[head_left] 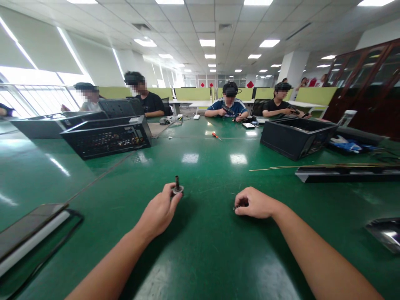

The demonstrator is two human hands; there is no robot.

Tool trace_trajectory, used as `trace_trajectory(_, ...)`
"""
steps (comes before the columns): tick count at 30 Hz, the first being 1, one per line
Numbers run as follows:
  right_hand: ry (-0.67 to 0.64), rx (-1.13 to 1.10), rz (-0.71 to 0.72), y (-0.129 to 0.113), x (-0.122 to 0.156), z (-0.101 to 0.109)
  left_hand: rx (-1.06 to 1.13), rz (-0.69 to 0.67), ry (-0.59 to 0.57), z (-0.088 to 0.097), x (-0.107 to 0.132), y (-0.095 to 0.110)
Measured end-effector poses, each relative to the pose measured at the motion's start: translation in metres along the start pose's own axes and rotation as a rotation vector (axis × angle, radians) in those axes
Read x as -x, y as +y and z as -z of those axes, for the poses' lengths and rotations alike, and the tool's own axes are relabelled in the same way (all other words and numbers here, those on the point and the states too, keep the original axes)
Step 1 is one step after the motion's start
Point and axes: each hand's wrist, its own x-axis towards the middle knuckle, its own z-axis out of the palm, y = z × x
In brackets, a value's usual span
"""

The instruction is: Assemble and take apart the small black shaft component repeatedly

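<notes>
My left hand point(161, 210) is closed around a small metal part point(177, 187) with a round, pale base and a dark, narrow stem pointing up. It is held a little above the green tabletop point(206, 233). Over to the right, my right hand point(258, 203) is curled low at the table, thumb and fingertips pinched together. Something small and dark shows at those fingertips, too little of it to name. A wide gap of tabletop lies between the two hands.
Black computer cases point(108, 137) stand at the left, and another case point(292, 135) at the right. A long black channel point(346, 173) with thin rods lies at right. An orange screwdriver point(215, 136) lies farther back. A flat device point(34, 233) with a cable is near left. Several people sit opposite.
</notes>
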Motion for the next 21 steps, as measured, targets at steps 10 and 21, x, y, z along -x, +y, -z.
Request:
trace_trajectory(10, -0.038, -0.011, 0.029, 0.002, -0.002, 0.002, -0.201, 0.130, 0.041, 0.049, 0.073, -0.129)
trace_trajectory(21, -0.136, -0.433, 0.038, 0.003, -0.002, 0.001, -0.116, -0.256, 0.496, 0.049, 0.058, -0.030)
